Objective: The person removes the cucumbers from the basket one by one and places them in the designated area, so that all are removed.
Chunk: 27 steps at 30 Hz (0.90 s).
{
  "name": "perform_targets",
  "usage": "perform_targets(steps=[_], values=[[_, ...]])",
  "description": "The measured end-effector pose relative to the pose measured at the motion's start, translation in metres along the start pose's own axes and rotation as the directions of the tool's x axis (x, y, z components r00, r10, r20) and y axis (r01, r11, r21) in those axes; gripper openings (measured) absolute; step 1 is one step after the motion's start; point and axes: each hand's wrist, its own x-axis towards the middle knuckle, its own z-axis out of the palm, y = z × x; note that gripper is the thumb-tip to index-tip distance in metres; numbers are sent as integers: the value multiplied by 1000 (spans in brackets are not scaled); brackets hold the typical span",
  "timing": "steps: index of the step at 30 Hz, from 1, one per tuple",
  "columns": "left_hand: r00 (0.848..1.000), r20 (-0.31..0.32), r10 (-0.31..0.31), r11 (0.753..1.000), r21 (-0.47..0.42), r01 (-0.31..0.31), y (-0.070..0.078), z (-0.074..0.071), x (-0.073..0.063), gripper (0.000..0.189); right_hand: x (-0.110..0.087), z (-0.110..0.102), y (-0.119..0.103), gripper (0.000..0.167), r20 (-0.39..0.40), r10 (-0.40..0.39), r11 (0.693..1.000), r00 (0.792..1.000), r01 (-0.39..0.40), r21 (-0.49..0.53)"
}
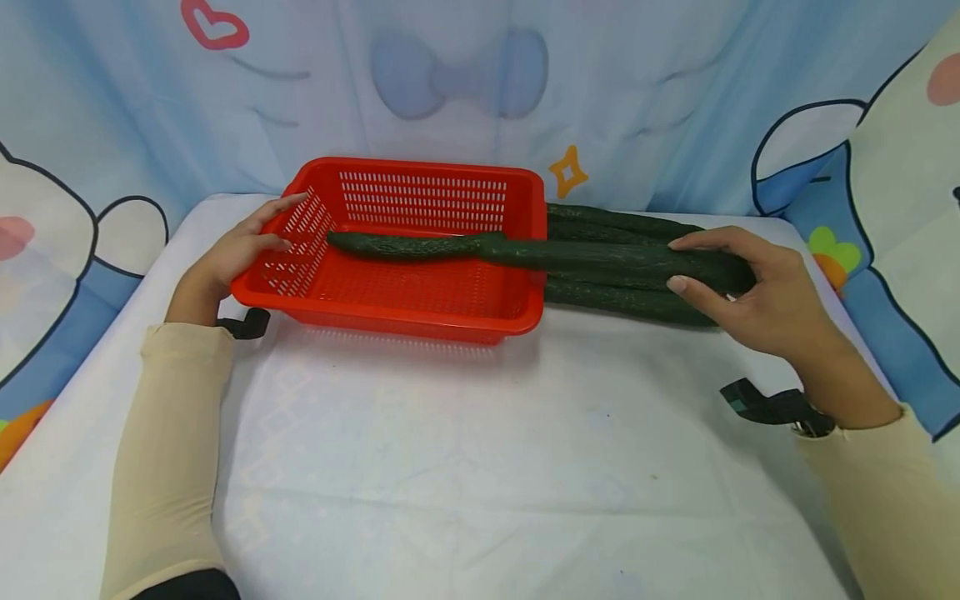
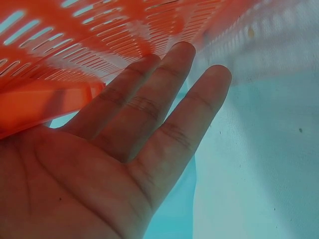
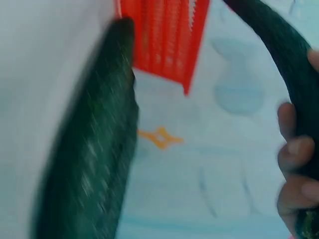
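Note:
My right hand (image 1: pixel 757 283) grips a long dark green cucumber (image 1: pixel 600 257) near its right end, fingers on the far side and thumb on the near side. This cucumber reaches leftward over the rim of a red plastic basket (image 1: pixel 397 321). Inside the basket a thinner green length of cucumber (image 1: pixel 408 247) meets its tip; whether the two touch, I cannot tell. The basket's left end is held by my left hand (image 1: pixel 236 250), thumb and forefinger over the rim. In the left wrist view, other fingers (image 2: pixel 144 107) extend along the slotted wall from outside.
Several more cucumbers (image 1: pixel 630 297) lie side by side on the white-covered table (image 1: pixel 465 450), right of the basket and partly under the held one. A blue patterned curtain (image 1: pixel 600 75) hangs right behind the basket.

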Motion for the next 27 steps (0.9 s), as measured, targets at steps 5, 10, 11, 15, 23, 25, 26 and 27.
perform_targets(steps=[5,10,11,15,23,25,26,27], values=[[1000,3,-3,1000,3,3,0,-1,-1,65,-3,-23,13,37,45,-64,997,997,61,51],[1000,6,4,1000,17,-4,2,0,-1,65,-8,-42,16,42,84,16,999,996,-13,-36],[1000,6,3,1000,22,-3,2,0,-1,65,-10,-46,16,44,88,49,996,995,-42,-80],[1000,8,-3,999,37,3,3,0,0,65,-13,-58,19,46,92,115,982,989,-99,-159],[1000,16,-2,1000,7,2,1,0,0,64,-14,-66,27,40,125,146,970,981,-117,-213],[1000,14,-4,1000,11,4,1,0,0,65,-15,-67,28,38,133,186,960,974,-152,-234],[1000,12,-5,1000,15,5,2,0,0,65,-16,-67,28,38,139,207,955,969,-169,-244],[1000,10,-8,1000,23,8,2,0,0,65,-17,-67,28,38,146,216,952,965,-174,-253]])
